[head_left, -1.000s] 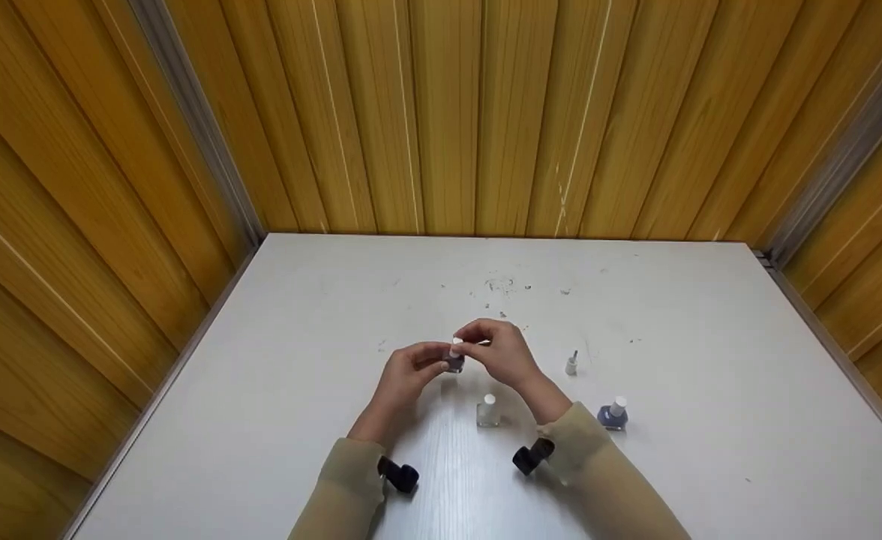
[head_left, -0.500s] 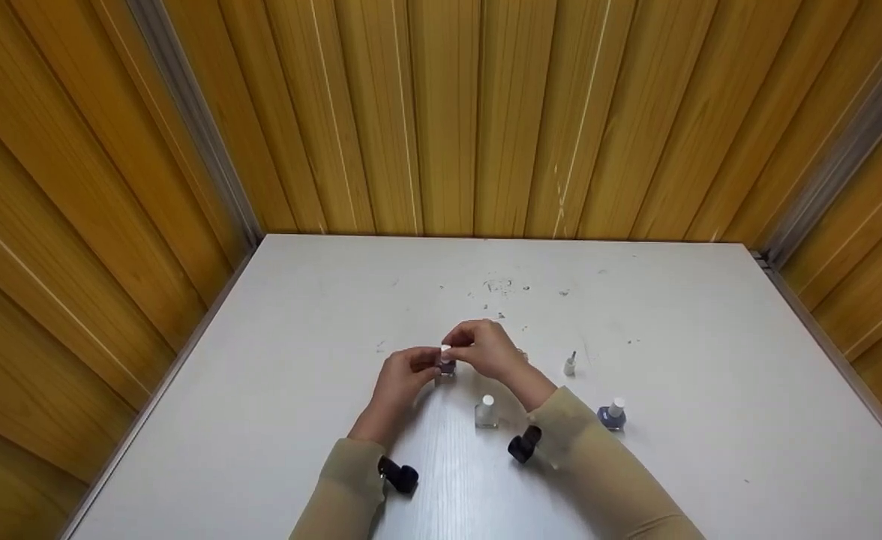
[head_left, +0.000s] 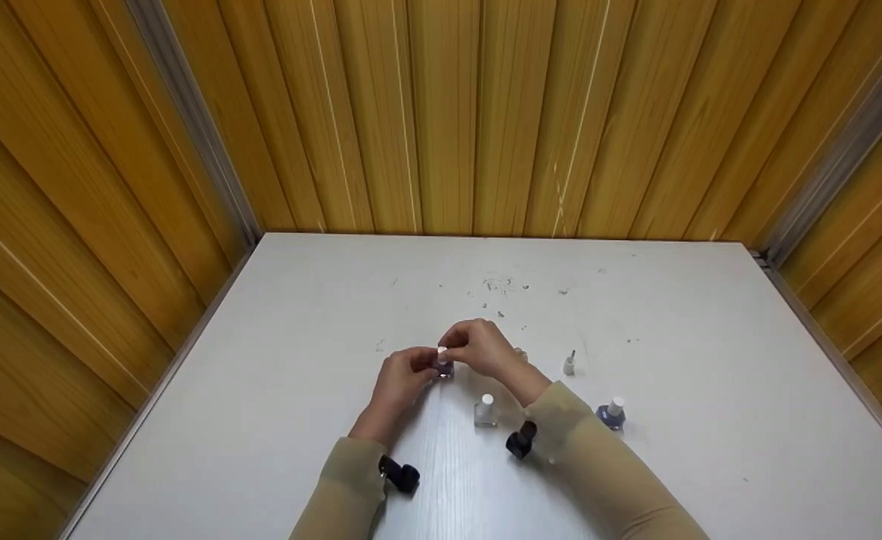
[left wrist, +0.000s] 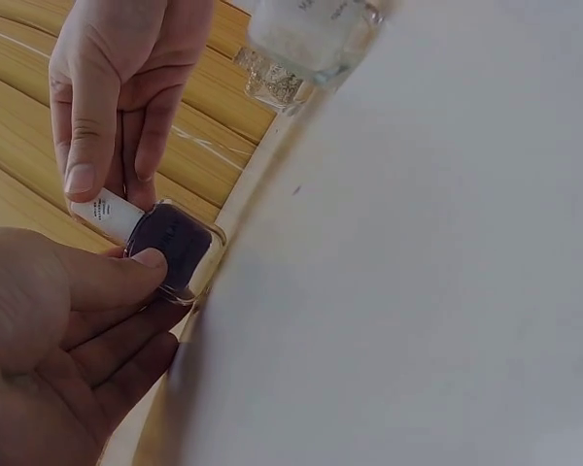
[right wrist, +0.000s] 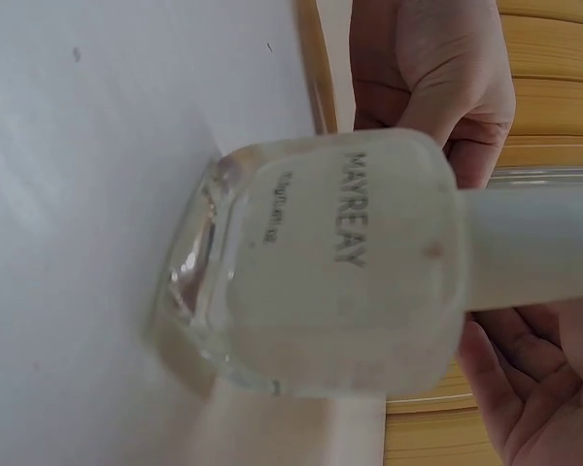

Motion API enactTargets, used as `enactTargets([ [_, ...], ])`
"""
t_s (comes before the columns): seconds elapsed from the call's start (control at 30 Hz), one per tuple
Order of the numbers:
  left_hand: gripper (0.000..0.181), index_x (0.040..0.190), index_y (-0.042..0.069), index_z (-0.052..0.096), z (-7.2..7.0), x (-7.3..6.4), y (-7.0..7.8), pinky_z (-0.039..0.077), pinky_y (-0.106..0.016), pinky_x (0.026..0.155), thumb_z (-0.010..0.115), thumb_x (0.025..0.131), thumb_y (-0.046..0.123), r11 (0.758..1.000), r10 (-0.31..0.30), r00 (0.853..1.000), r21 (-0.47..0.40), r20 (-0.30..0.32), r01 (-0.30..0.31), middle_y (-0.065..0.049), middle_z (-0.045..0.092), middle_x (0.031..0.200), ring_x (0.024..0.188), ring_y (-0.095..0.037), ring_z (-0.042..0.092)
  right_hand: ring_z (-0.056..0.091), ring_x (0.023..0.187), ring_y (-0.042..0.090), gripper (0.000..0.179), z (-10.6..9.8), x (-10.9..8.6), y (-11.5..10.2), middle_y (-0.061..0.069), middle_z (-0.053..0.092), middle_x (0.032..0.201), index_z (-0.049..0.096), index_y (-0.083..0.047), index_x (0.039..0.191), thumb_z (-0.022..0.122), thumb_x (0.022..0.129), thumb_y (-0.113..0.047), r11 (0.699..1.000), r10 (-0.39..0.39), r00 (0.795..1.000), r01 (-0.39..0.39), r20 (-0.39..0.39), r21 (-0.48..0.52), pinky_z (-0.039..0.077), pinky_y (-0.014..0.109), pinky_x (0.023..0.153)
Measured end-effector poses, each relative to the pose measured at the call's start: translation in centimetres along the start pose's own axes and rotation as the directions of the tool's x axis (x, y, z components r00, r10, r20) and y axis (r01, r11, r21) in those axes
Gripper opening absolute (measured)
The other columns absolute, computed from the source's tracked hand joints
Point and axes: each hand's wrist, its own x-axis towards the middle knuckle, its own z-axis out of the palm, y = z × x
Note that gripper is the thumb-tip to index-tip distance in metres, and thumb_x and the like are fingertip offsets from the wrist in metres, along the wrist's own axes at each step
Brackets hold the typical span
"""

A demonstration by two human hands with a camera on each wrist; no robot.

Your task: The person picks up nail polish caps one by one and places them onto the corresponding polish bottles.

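Observation:
A small nail polish bottle [left wrist: 178, 250] with dark purple polish and a white cap [left wrist: 109, 212] is between my hands, low over the table. My left hand [head_left: 402, 381] grips the glass body, thumb on its flat side. The cap, seated on the neck, is pinched between the thumb and fingers of my right hand [head_left: 484, 351]. Whether the base touches the table is hard to tell. A pale, clear-glass nail polish bottle [head_left: 486, 414] with a white cap stands near my right forearm and fills much of the right wrist view.
On the white table [head_left: 321, 315], a blue nail polish bottle [head_left: 610, 415] stands right of my right sleeve. A white cap with its brush pointing up [head_left: 569, 365] stands behind it. A glittery glass bottle [left wrist: 274, 85] is partly hidden behind my right wrist. Wood-patterned panels [head_left: 441, 112] enclose the table.
Both hands have brought the purple bottle slightly left and lower, the right hand shifting more than the left. The glittery bottle has come partly into view behind the right wrist.

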Motion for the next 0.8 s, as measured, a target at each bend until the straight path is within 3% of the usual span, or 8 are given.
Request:
enactTargets([
  [0.43, 0.028, 0.116, -0.002, 0.075, -0.01, -0.10, 0.08, 0.061, -0.040, 0.090, 0.070, 0.089, -0.008, 0.996, 0.058, 0.998, 0.061, 0.001, -0.058, -0.014, 0.078, 0.108, 0.100, -0.025, 0.075, 0.073, 0.090, 0.017, 0.014, 0.12, -0.13, 0.06, 0.010, 0.080, 0.096, 0.079, -0.005, 0.100, 0.082, 0.087, -0.011, 1.000, -0.024, 1.000, 0.024, -0.014, 0.004, 0.057, 0.028, 0.079],
  [0.8, 0.029, 0.120, 0.001, 0.074, -0.03, -0.31, 0.46, 0.059, -0.043, 0.093, 0.072, 0.091, -0.004, 0.992, 0.021, 1.000, 0.126, 0.012, -0.023, -0.011, 0.078, 0.108, 0.102, -0.023, 0.073, 0.075, 0.102, 0.029, 0.025, -0.36, -0.95, 0.06, 0.013, 0.079, 0.107, 0.076, -0.001, 0.112, 0.079, 0.090, -0.011, 0.997, -0.033, 0.999, 0.034, -0.016, 0.067, 0.062, 0.038, 0.087],
])
